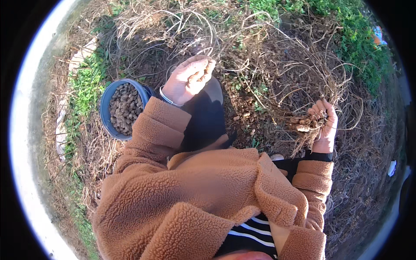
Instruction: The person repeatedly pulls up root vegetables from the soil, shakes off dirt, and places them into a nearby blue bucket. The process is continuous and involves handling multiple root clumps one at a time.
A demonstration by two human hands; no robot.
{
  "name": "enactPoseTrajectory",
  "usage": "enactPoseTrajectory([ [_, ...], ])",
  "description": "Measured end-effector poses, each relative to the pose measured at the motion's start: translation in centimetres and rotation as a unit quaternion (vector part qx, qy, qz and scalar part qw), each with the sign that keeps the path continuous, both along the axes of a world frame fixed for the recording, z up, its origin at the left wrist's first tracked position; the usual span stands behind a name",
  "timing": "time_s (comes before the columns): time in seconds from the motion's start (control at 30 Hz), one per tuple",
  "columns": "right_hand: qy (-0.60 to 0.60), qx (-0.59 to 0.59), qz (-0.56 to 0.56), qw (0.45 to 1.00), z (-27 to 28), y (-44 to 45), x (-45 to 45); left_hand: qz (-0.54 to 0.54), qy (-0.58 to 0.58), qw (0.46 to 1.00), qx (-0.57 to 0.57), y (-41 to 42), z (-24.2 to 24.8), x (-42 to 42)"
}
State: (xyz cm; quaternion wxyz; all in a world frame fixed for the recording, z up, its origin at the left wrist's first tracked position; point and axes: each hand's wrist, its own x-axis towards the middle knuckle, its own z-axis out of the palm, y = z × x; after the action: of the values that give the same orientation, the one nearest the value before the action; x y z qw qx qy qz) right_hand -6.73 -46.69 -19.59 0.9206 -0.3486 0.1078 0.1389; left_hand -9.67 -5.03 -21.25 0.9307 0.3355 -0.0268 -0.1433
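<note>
On the left, my left hand (pixel 190 79) is raised palm up over my knee, its fingers curled around what look like peanut pods (pixel 196 78); glare blurs the detail. To the right, my right hand (pixel 325 122) grips an uprooted peanut plant (pixel 330 81) near its roots. Several pods (pixel 304 125) and fine roots hang beside the fingers, while the long dry stems spread upward and forward. A round blue bucket (pixel 104 109) holding many peanuts (pixel 125 107) stands on the ground left of my left forearm.
Dry stems (pixel 185 24) lie in a tangle ahead. Loose pods (pixel 247 114) are scattered on the soil between my hands. Green weeds (pixel 86 86) grow beyond the bucket and at the upper right (pixel 360 52). A white scrap (pixel 392 168) lies far right.
</note>
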Motion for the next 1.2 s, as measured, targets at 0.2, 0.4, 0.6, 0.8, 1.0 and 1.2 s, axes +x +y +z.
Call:
enactPoseTrajectory([
  [0.2, 0.0, 0.006, -0.01, 1.0, 0.8, 1.0, -0.2, 0.408, 0.123, 0.868, 0.256, 14.9, -3.6, -10.7],
  [0.4, -0.002, 0.058, -0.015, 0.998, 1.9, 1.7, -0.9, 0.419, 0.106, 0.475, 0.767, 27.3, -12.9, -15.8],
  [0.6, -0.059, -0.044, -0.074, 0.994, 0.4, -1.2, -0.3, 0.331, 0.127, 0.298, 0.886, 24.2, -11.0, -14.9],
  [0.8, -0.071, 0.044, -0.044, 0.996, 1.0, -2.0, -1.3, 0.35, -0.196, 0.679, 0.615, 3.3, -0.5, -9.2],
  [1.0, -0.106, 0.185, -0.043, 0.976, 2.9, -1.4, -2.3, -0.183, -0.241, 0.863, 0.404, -15.1, 3.1, -7.0],
  [1.2, -0.16, 0.303, -0.005, 0.94, 3.4, -2.0, -3.4, -0.194, -0.086, 0.923, 0.321, -22.3, -0.2, -3.7],
])
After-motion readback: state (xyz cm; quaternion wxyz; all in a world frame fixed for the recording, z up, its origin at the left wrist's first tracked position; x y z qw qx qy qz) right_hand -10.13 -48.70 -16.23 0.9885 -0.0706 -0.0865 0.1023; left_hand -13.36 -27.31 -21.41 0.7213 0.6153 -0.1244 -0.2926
